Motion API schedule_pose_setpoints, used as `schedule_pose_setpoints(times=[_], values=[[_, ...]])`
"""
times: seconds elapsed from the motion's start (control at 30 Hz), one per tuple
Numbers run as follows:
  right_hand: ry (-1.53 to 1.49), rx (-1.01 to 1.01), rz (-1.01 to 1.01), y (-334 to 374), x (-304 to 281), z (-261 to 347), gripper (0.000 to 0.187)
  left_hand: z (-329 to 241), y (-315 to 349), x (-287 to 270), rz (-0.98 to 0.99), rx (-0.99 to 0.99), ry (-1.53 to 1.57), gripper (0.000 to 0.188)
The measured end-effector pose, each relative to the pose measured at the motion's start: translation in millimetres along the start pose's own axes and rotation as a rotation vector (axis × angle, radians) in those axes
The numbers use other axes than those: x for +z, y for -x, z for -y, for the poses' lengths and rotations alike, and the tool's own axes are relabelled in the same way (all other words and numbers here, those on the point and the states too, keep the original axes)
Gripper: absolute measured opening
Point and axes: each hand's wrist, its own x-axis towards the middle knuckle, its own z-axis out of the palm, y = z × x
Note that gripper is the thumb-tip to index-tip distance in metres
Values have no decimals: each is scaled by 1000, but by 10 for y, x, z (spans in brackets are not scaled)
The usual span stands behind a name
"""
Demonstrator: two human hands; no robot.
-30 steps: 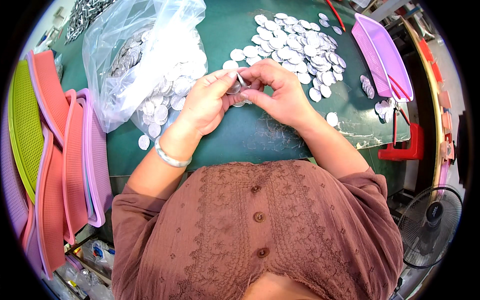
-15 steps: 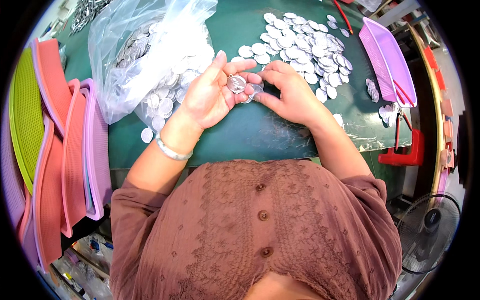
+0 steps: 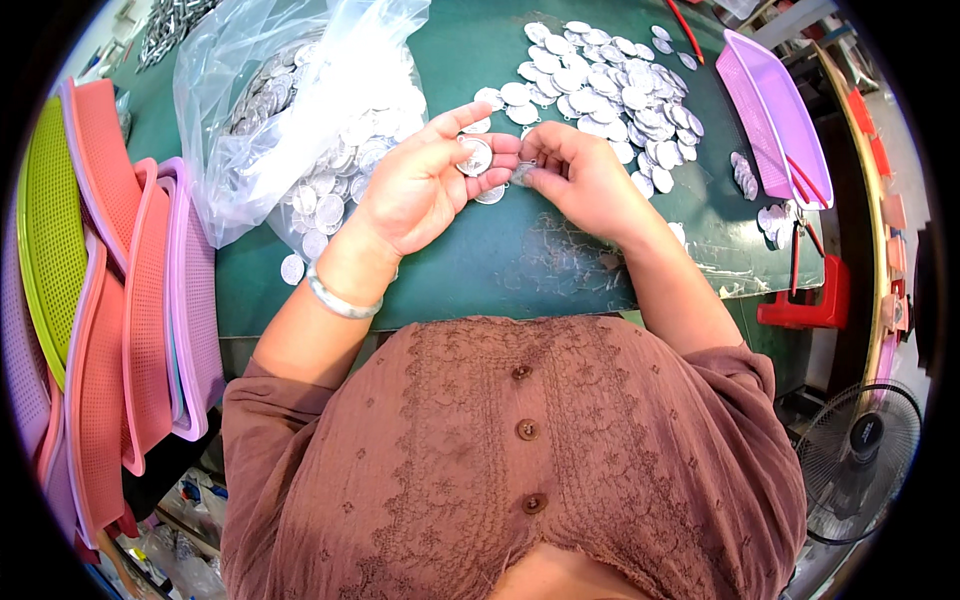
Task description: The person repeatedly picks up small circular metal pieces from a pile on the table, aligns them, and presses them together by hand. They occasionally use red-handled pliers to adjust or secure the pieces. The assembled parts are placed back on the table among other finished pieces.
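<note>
A round silver medallion (image 3: 476, 157) with a small loop lies against the fingers of my left hand (image 3: 415, 190), its thumb closed over the edge. My right hand (image 3: 585, 185) is beside its fingertips, thumb and forefinger pinching a second silver medal (image 3: 524, 174), mostly covered by the fingers. On the green tabletop just below my left fingers rests a loose medallion (image 3: 490, 195). Beyond my right hand spreads a heap of similar medallions (image 3: 655, 120). To the left, a clear plastic bag (image 3: 215, 150) lies open, with many more medallions (image 3: 325, 175) in and spilling out of it.
Stacked pink, green and purple plastic baskets (image 3: 195, 300) stand at the left edge. At the right are a purple basket (image 3: 745, 110), red-handled pliers (image 3: 797, 240), small medallion stacks (image 3: 743, 177) and a red clamp (image 3: 832, 295). A fan (image 3: 865, 450) stands at lower right.
My right hand has drawn a medal slightly away from my left fingers and turned it more edge-on. The medallion in my left hand has tilted, and the thumb has come down onto it.
</note>
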Motion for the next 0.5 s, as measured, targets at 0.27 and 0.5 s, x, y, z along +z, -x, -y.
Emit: schedule_pose_setpoints(times=[0.27,0.5], values=[[-540,-8,-40,-25,-18,15,25,39,2,-76,-80,42,-368,23],[-692,11,29,-2,-64,62,29,60,9,-39,-65,8,-389,12]])
